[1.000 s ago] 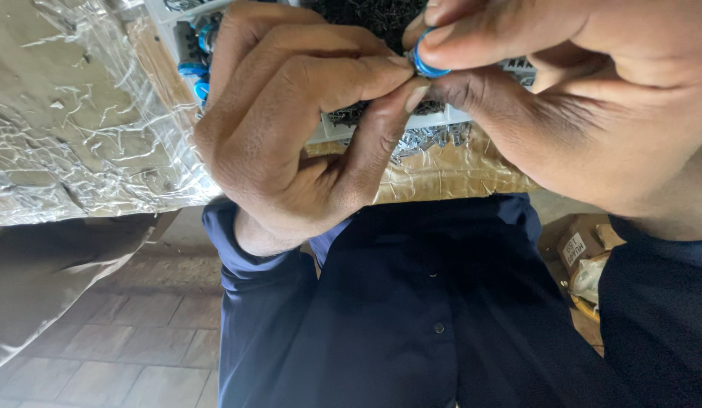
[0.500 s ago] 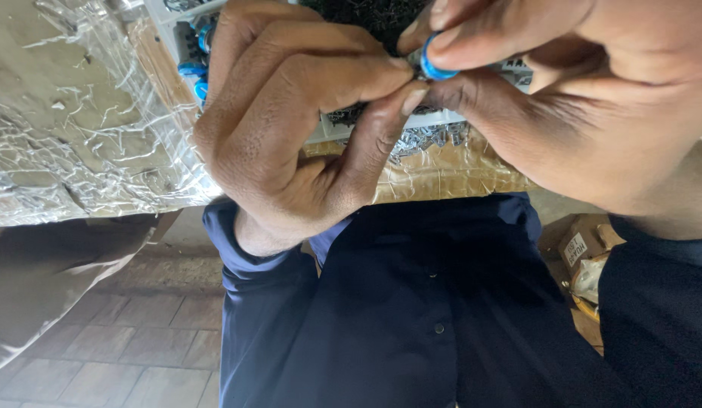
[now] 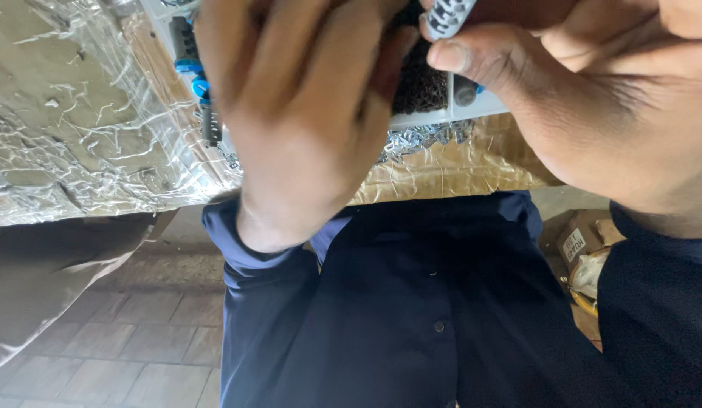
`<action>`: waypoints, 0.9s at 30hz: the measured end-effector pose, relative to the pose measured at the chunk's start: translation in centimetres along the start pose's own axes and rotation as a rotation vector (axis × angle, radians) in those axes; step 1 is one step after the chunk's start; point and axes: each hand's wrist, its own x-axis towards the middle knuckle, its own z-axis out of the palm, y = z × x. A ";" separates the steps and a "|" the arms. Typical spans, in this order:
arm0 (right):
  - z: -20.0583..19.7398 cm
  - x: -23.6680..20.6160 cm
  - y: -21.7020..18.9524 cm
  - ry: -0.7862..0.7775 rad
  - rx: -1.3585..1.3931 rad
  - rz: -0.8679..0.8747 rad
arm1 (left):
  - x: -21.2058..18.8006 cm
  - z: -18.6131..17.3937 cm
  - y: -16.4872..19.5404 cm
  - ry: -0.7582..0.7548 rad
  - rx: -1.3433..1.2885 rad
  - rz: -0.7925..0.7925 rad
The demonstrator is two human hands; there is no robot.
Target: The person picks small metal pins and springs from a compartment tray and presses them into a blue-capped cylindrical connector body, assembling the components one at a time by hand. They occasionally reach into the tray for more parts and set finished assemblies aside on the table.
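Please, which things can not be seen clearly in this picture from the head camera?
- Grey ribbed part: cut off by the top edge; its full shape cannot be told.
- Left hand: motion-blurred; its fingertips run past the top edge, so whether it holds anything cannot be told.
- Right hand: cut off by the right edge.
- White tray: mostly hidden behind both hands.

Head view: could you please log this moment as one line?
left hand: raised over tray, hold unclear | right hand: pinching small grey ridged part | white compartment tray on plastic-wrapped table
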 end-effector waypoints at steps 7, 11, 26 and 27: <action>0.1 -0.9 -0.3 0.033 0.005 0.096 | 0.4 0.3 -0.7 0.123 -0.291 0.031; 0.2 -0.5 0.0 0.022 -0.041 -0.033 | -0.8 0.3 -1.3 0.143 -0.491 0.010; -0.3 1.2 0.3 -0.057 0.028 -0.129 | 1.2 -0.9 -0.7 0.147 -0.219 0.070; -0.2 1.3 0.3 -0.044 0.020 -0.141 | 0.8 -0.8 -0.8 0.109 -0.107 0.076</action>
